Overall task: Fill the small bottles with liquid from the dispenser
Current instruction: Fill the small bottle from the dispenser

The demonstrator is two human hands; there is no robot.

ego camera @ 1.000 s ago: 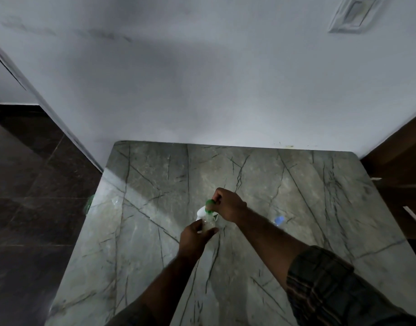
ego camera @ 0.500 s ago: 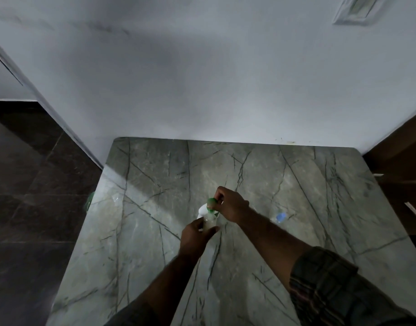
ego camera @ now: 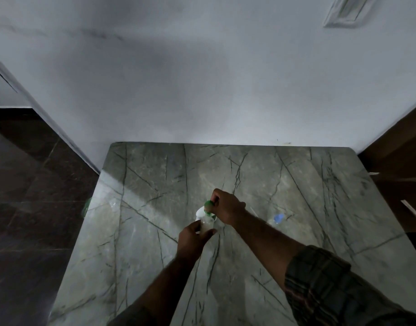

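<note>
The small bottle (ego camera: 207,225), clear and pale, sits near the middle of the bench (ego camera: 155,255); its fill level cannot be told. The left hand (ego camera: 193,238) has its grip curled round it, holding it against the white dispenser (ego camera: 199,211). The right hand (ego camera: 228,208) has its grip closed on the green pump head (ego camera: 209,204). A blue-capped bottle (ego camera: 276,218) lies toward the bench's right edge. The grey veined bench meets a white wall (ego camera: 202,90) along its far edge, with dark floor tiles (ego camera: 32,208) to the left.

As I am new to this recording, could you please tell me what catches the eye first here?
Mid-table, the left hand holds a small clear bottle against the green-topped dispenser, which the right hand grips. A blue-capped bottle rests to their right on the veined grey table.
</note>
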